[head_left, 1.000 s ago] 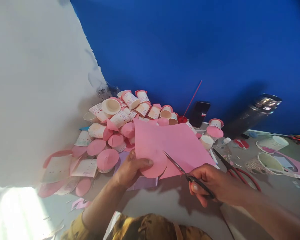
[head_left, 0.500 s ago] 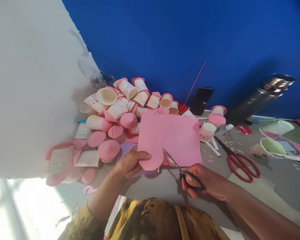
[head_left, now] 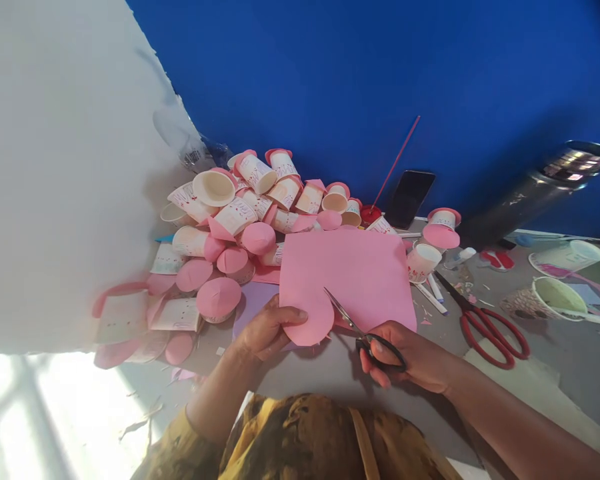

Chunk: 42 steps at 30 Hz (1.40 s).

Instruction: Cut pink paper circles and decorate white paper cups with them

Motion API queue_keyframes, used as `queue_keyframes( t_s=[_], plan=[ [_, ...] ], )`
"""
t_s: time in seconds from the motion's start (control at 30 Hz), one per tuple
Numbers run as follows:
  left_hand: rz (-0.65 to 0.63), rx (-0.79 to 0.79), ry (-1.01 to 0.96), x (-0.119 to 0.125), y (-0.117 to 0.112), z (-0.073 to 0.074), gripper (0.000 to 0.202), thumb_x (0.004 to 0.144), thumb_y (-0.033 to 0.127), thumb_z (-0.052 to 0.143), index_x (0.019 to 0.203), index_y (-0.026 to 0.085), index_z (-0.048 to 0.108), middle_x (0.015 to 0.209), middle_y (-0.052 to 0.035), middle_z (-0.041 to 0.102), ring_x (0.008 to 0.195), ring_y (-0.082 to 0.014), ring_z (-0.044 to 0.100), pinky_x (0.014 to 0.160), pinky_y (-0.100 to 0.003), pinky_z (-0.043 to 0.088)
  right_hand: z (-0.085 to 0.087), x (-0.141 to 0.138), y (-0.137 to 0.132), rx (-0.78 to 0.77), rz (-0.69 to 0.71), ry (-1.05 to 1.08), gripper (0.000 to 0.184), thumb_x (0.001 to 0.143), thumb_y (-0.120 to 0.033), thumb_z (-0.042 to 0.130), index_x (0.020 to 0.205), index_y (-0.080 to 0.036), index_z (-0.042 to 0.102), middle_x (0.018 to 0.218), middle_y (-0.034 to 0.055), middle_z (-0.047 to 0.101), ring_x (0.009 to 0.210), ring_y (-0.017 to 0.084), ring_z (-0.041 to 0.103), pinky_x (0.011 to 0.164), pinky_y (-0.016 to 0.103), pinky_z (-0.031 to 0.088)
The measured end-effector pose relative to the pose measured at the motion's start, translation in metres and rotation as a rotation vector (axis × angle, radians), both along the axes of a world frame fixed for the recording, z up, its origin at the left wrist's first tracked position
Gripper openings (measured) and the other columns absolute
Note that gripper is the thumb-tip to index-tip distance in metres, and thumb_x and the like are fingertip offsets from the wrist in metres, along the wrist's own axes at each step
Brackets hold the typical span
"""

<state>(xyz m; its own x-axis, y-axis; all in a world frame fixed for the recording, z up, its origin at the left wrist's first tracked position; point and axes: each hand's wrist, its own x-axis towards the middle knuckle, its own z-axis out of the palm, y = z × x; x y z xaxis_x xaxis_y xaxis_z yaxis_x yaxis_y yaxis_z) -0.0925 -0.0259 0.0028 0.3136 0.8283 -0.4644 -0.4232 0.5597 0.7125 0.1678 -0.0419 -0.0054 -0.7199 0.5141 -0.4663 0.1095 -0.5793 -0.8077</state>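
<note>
My left hand (head_left: 269, 328) pinches a pink paper sheet (head_left: 360, 267) by its lower left, thumb on top. A rounded lobe has been cut into the sheet's near edge beside that thumb. In my right hand (head_left: 400, 357) is a small pair of scissors (head_left: 349, 319) with black handles, fingers through the loops. Its blades lie at the inner end of the cut, by the lobe's right side; they look nearly closed. Behind and left of the sheet, paper cups (head_left: 235, 217) with pink paper pieces are heaped up.
Larger red-handled scissors (head_left: 495, 333) lie at the right near a cup (head_left: 424, 262) and white markers (head_left: 431, 299). A dark flask (head_left: 535, 193) and a phone (head_left: 411, 199) lean on the blue wall. Farther right are a patterned cup (head_left: 523, 301) and paper scraps.
The cut has curved farther inward around the lobe. The scissors have shifted slightly up and left against the paper. The view has turned a little, so objects at the right appear farther right.
</note>
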Motion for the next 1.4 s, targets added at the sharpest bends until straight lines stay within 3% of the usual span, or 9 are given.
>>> queue_keyframes(
  t_s=[0.1,0.27,0.53,0.9,1.4],
  plan=[
    [-0.006,0.011,-0.043,0.004,-0.001,0.0,0.039,0.057,0.014,0.079,0.095,0.009,0.074,0.082,-0.0112,0.078,0.07,-0.0251,0.072,0.064,-0.039,0.062,-0.001,-0.001,0.001,-0.044,-0.015,0.015,0.071,0.067,-0.083,0.075,0.075,-0.014,0.063,0.051,-0.0005,0.057,0.048,0.009,0.038,0.046,0.024,0.017],
    [0.01,0.006,-0.067,0.005,0.0,-0.003,0.042,0.054,0.013,0.079,0.095,0.01,0.072,0.079,-0.0094,0.077,0.066,-0.0221,0.07,0.058,-0.033,0.06,-0.006,0.0,0.002,-0.066,-0.025,0.04,0.068,0.068,-0.079,0.078,0.075,-0.013,0.065,0.051,0.0002,0.058,0.048,0.008,0.037,0.046,0.024,0.017],
    [0.016,-0.006,-0.057,0.004,0.0,-0.004,0.045,0.052,0.013,0.081,0.097,0.01,0.073,0.079,-0.0088,0.077,0.069,-0.0233,0.07,0.059,-0.033,0.061,-0.015,0.003,0.001,-0.081,-0.028,0.046,0.064,0.071,-0.075,0.078,0.076,-0.013,0.065,0.052,-0.0004,0.057,0.049,0.008,0.037,0.047,0.023,0.018],
    [0.004,-0.008,0.004,0.001,-0.002,-0.01,0.041,0.054,0.016,0.082,0.093,0.009,0.073,0.073,-0.0079,0.074,0.063,-0.0196,0.067,0.056,-0.028,0.056,-0.01,0.002,0.001,-0.07,-0.03,0.026,0.064,0.069,-0.077,0.079,0.071,-0.014,0.062,0.048,-0.0037,0.051,0.044,0.006,0.029,0.044,0.023,0.014],
    [-0.079,0.048,-0.073,-0.006,0.001,-0.01,0.036,0.059,0.013,0.077,0.095,0.008,0.075,0.08,-0.0114,0.078,0.067,-0.0229,0.072,0.061,-0.031,0.058,-0.007,0.005,0.007,-0.059,0.007,-0.015,0.062,0.071,-0.074,0.079,0.07,-0.015,0.062,0.047,-0.0043,0.05,0.046,0.007,0.031,0.045,0.024,0.017]
  ],
)
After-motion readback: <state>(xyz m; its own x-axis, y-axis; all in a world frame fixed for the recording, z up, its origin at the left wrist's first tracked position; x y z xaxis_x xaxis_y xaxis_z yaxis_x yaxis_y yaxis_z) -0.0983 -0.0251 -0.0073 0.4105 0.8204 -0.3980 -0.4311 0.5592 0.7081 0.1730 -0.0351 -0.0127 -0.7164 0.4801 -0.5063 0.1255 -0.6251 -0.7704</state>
